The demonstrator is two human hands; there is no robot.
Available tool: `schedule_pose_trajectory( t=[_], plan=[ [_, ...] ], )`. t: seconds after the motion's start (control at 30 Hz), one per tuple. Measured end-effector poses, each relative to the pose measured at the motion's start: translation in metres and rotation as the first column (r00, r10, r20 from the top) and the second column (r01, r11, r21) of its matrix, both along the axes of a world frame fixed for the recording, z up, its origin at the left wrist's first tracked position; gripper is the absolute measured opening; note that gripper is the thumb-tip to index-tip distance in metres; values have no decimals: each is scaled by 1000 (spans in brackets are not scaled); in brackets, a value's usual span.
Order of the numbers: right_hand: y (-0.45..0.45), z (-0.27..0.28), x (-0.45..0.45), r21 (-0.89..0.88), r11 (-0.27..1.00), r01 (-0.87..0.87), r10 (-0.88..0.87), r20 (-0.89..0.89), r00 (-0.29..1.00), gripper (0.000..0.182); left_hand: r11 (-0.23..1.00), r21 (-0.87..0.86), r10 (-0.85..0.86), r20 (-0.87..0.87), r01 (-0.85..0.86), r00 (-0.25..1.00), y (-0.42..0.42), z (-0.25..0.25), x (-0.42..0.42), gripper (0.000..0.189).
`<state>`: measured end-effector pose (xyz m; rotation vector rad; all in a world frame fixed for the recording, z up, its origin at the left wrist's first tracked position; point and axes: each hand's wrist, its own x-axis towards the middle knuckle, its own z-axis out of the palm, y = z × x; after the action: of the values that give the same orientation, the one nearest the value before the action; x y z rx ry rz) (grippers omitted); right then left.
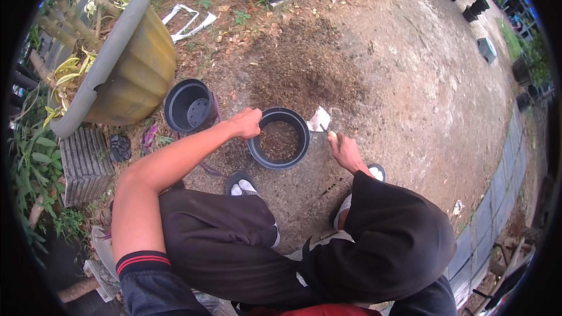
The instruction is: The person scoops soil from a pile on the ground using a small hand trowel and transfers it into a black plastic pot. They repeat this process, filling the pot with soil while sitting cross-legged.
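Note:
On the ground between my feet stands a round black plastic plant pot (281,165), with brown soil mix (279,141) inside it. My left hand (248,123) is closed on the upper left of its rim. To the right of the pot, my right hand (345,151) grips the handle of a small hand trowel (319,119). The trowel's pale, soil-smudged blade points away from me, close by the pot's right side; whether it rests on the ground I cannot tell. Just beyond pot and blade spreads a loose heap of brown soil mix (307,61).
A second black pot (182,101), drainage holes visible in its base, is left of my left hand. Behind it leans a large yellowish planter (136,61) with a shrub. Stacked grey ridged slabs (85,166) stand at left. More black pots (476,8) sit far right.

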<state>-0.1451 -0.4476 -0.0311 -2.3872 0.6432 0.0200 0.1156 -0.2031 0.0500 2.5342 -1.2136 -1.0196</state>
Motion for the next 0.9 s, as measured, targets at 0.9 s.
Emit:
schedule_pose_trajectory(
  t=[0.9],
  plan=[
    [-33, 219, -11, -170, 894, -415, 401, -111, 909, 36, 998, 61, -8, -45, 11, 999, 0, -16, 8, 25]
  ],
)
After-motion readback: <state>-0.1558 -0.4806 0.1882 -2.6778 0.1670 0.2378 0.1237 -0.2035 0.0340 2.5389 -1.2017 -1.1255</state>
